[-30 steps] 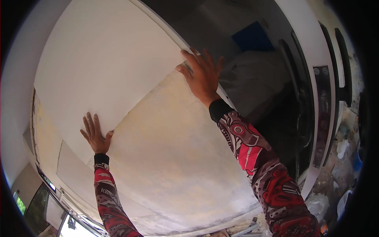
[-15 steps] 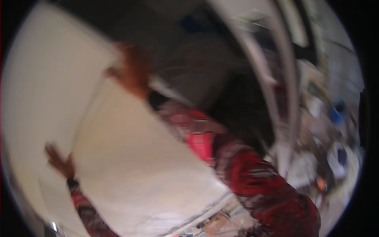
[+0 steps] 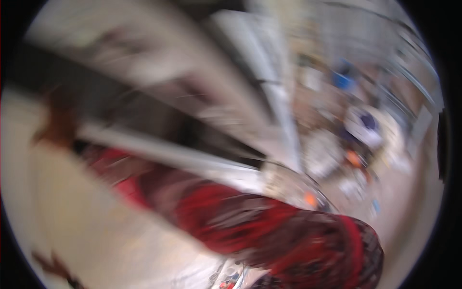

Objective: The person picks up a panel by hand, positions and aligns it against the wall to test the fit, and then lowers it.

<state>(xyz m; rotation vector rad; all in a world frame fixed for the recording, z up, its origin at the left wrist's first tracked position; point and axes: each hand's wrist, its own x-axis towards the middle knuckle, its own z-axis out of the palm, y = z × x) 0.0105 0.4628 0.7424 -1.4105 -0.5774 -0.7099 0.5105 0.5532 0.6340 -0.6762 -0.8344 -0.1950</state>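
Note:
A large cream-coloured panel or board (image 3: 125, 226) with a smooth face spans the lower left. My right hand (image 3: 57, 123) is at the panel's upper edge, beside a dark gap. Motion smears its fingers, so their grip on the edge cannot be made out. My right arm, in a red and dark patterned sleeve, crosses the picture in front of the panel. Low at the left rim, my left hand (image 3: 54, 266) is spread with its fingers apart against the panel's face. Whether it presses on the surface is unclear.
Beyond the panel runs a pale, blurred frame-like bar (image 3: 202, 89). At the right, the floor holds a white sack-like bundle (image 3: 323, 153), a white container with a dark inside (image 3: 363, 126), an orange object (image 3: 353, 158) and a blue object (image 3: 342, 79). Small items lie near the lower edge.
The view has swung to the right, so the panel and both hands appear farther left and more of the cluttered floor shows. My left hand appears lower, near the rim.

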